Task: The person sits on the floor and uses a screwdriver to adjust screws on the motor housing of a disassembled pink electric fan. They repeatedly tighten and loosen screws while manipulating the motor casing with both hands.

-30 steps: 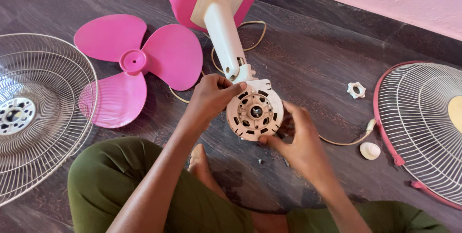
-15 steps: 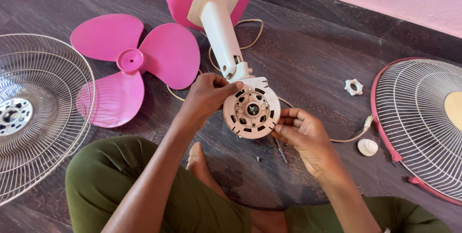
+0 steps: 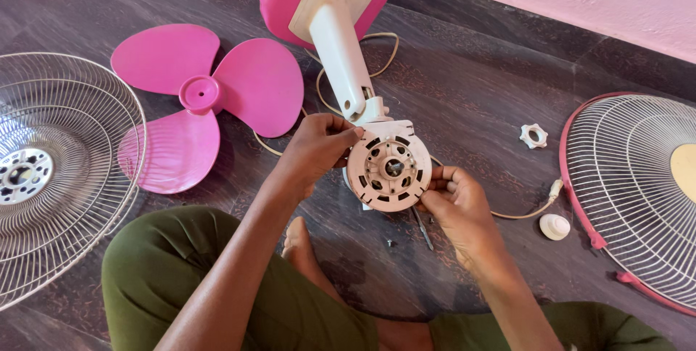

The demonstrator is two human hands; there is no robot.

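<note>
Dark wooden floor. Round beige slotted motor housing is steadied upright between both hands: left hand clamped on its upper rim, right hand pinching the lower edge. Pink three-blade propeller laid aside.

We've got the pink three-blade fan propeller lying flat on the dark floor. Just left of the propeller sits a wire grille, overlapping one blade's edge. Well off to the propeller's right there's a second wire grille with a pink rim, and between them a small white plastic nut and a white cap.
</note>
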